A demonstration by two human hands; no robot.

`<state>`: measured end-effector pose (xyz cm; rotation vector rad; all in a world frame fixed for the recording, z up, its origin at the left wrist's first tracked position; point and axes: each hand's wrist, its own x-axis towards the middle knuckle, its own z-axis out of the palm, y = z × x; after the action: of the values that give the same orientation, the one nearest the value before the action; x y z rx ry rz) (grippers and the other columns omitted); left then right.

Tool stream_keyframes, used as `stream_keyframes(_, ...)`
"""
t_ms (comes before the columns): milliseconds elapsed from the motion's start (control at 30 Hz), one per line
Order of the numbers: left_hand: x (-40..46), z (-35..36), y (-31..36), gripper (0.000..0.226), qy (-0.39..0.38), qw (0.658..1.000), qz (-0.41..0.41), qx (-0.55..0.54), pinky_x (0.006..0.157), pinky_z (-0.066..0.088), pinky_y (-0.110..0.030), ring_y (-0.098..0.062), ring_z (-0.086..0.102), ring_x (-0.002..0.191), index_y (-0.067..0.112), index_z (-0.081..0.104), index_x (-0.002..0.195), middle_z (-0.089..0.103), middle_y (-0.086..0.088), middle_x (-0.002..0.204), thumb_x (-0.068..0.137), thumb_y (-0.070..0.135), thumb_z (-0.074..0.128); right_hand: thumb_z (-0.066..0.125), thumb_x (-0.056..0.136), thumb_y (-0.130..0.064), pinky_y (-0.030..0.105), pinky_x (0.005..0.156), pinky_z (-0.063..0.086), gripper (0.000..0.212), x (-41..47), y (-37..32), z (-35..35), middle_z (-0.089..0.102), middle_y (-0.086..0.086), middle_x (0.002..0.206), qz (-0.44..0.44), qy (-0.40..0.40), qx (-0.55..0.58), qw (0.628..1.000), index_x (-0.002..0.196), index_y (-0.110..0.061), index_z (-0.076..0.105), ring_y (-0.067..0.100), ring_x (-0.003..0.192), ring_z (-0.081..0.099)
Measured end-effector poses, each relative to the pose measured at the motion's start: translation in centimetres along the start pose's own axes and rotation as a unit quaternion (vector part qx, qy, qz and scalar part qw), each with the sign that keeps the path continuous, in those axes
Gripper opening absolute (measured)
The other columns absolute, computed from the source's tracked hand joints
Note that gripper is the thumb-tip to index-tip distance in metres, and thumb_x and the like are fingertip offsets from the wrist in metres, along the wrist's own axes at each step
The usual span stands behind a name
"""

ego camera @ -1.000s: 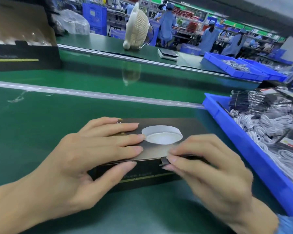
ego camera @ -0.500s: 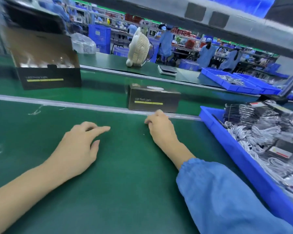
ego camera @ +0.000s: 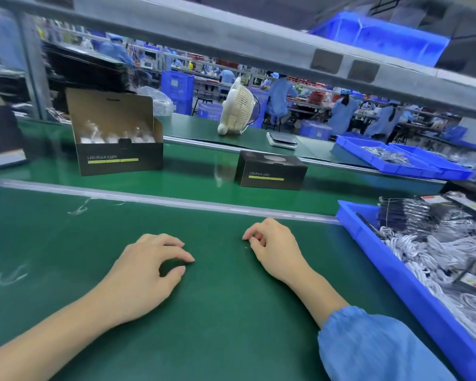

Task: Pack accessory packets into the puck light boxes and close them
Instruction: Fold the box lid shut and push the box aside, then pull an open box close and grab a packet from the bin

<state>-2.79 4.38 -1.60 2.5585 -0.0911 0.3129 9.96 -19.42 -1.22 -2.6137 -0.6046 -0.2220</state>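
With both hands empty on the green mat, the person sits between boxes. Left hand (ego camera: 146, 273) rests low centre-left, fingers loosely curled on nothing; right hand (ego camera: 272, 244) rests just right of centre, fingers also loosely curled, nothing in them, blue sleeve (ego camera: 368, 345) at lower right. The hands lie apart, touching only the mat (ego camera: 217, 312). A closed box (ego camera: 270, 171) sits on the conveyor belt (ego camera: 198, 174) beyond the clear rail (ego camera: 176, 200), right of centre, lid down, so that one looks done. An open box (ego camera: 116, 144) stands on the belt at upper left, lid flap up, white puck lights visible inside; whether a packet is already in it cannot be told. Accessory packets (ego camera: 437, 243), bagged white cables and dark bundles, fill the blue bin (ego camera: 390, 268) along the right edge, near the right hand. Likely next step: fetch the open box and load it. To do it well: the left hand takes the box by its front wall, not the raised flap, and brings it over the rail onto the mat; meanwhile the right hand lifts a single packet from the bin, checking that no neighbour's cable snags. The packet should lie flat on the pucks so the lid shuts without bulging, then the tab gets tucked fully. Risk: the belt may carry the box out of reach. A beige fan (ego camera: 238, 110) and a flat grey device (ego camera: 282, 140) on the far bench are irrelevant.
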Motion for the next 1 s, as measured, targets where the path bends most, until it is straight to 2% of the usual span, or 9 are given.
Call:
stream_keyframes(300, 0.2, 0.2, -0.3, 0.022, 0.006, 1.000, 0.008, 0.017, 0.111, 0.034, -0.035, -0.006, 0.041, 0.127, 0.044, 0.071, 0.112, 0.054, 0.026, 0.127, 0.097, 0.030, 0.062, 0.051, 0.092, -0.018, 0.033, 0.078, 0.048, 0.021, 0.0, -0.2, -0.1, 0.045, -0.016, 0.082, -0.009, -0.004, 0.005, 1.000, 0.093, -0.032, 0.066, 0.010, 0.080, 0.052)
stream_keyframes(467, 0.5, 0.6, -0.5, 0.024, 0.018, 0.998, 0.030, 0.054, 0.104, 0.041, -0.037, -0.010, 0.047, 0.122, 0.039, 0.072, 0.117, 0.058, 0.023, 0.125, 0.096, 0.036, 0.062, 0.050, 0.092, -0.018, 0.033, 0.076, 0.047, 0.020, 0.0, -0.3, 0.3, 0.046, -0.014, 0.085, -0.015, 0.004, -0.008, 1.000, 0.095, -0.030, 0.066, 0.013, 0.080, 0.053)
stream_keyframes(567, 4.6, -0.6, -2.2, 0.039, 0.016, 0.976, 0.026, 0.215, 0.107, 0.040, -0.038, -0.020, 0.050, 0.128, 0.031, 0.064, 0.134, 0.058, 0.007, 0.137, 0.098, 0.043, 0.055, 0.048, 0.093, -0.020, 0.032, 0.075, 0.046, 0.021, 0.0, -0.7, 0.5, 0.048, -0.009, 0.093, -0.024, 0.009, -0.029, 0.999, 0.101, -0.028, 0.065, 0.017, 0.084, 0.056)
stream_keyframes(633, 9.0, -2.4, -4.4, 0.055, 0.030, 0.945, -0.021, 0.326, 0.112, 0.036, -0.042, -0.028, 0.040, 0.140, 0.021, 0.049, 0.148, 0.044, -0.008, 0.153, 0.097, 0.037, 0.057, 0.046, 0.094, -0.021, 0.030, 0.074, 0.045, 0.022, -0.2, -0.9, 0.5, 0.048, -0.009, 0.096, -0.031, 0.011, -0.033, 0.999, 0.104, -0.027, 0.065, 0.018, 0.086, 0.057)
stream_keyframes(767, 16.4, -6.4, -9.6, 0.090, 0.107, 0.924, -0.126, 0.344, 0.111, 0.034, -0.055, -0.035, 0.021, 0.149, 0.004, 0.024, 0.156, 0.025, -0.024, 0.159, 0.085, 0.027, 0.074, 0.045, 0.096, -0.021, 0.031, 0.076, 0.044, 0.024, -0.8, -1.1, 0.2, 0.051, -0.004, 0.106, -0.039, -0.002, -0.037, 0.999, 0.109, -0.024, 0.064, 0.022, 0.089, 0.058)
stream_keyframes(800, 17.7, -6.7, -11.0, 0.097, 0.095, 0.924, -0.148, 0.339, 0.111, 0.036, -0.056, -0.036, 0.023, 0.148, 0.003, 0.018, 0.157, 0.027, -0.025, 0.157, 0.084, 0.029, 0.076, 0.045, 0.096, -0.021, 0.032, 0.077, 0.044, 0.024, -0.9, -1.2, -0.4, 0.052, -0.002, 0.107, -0.050, -0.025, -0.047, 0.997, 0.111, -0.023, 0.064, 0.024, 0.091, 0.058)
stream_keyframes(867, 19.6, -7.5, -12.6, 0.101, 0.067, 0.929, -0.177, 0.317, 0.104, 0.044, -0.058, -0.042, 0.041, 0.134, 0.002, 0.016, 0.155, 0.042, -0.029, 0.143, 0.081, 0.029, 0.079, 0.046, 0.095, -0.022, 0.034, 0.078, 0.043, 0.024, -0.9, -1.1, -2.7, 0.057, 0.000, 0.109, -0.088, -0.067, -0.104, 0.988, 0.110, -0.022, 0.064, 0.026, 0.097, 0.057)
stream_keyframes(933, 19.9, -7.6, -11.9, 0.081, 0.056, 0.930, -0.178, 0.317, 0.090, 0.052, -0.058, -0.045, 0.055, 0.108, 0.001, 0.037, 0.139, 0.055, -0.028, 0.118, 0.074, 0.021, 0.082, 0.046, 0.094, -0.023, 0.036, 0.080, 0.045, 0.023, -0.2, -0.5, -6.3, 0.063, 0.000, 0.108, -0.096, -0.076, -0.171, 0.978, 0.107, -0.023, 0.065, 0.027, 0.100, 0.056)
stream_keyframes(1000, 21.2, -7.4, -12.7, 0.049, 0.056, 0.920, -0.176, 0.345, 0.080, 0.054, -0.057, -0.043, 0.054, 0.092, 0.002, 0.051, 0.110, 0.052, -0.020, 0.096, 0.071, 0.013, 0.079, 0.048, 0.093, -0.028, 0.036, 0.082, 0.046, 0.018, 0.5, 1.1, -10.7, 0.065, 0.000, 0.107, -0.042, -0.059, -0.202, 0.977, 0.102, -0.028, 0.064, 0.027, 0.101, 0.056)
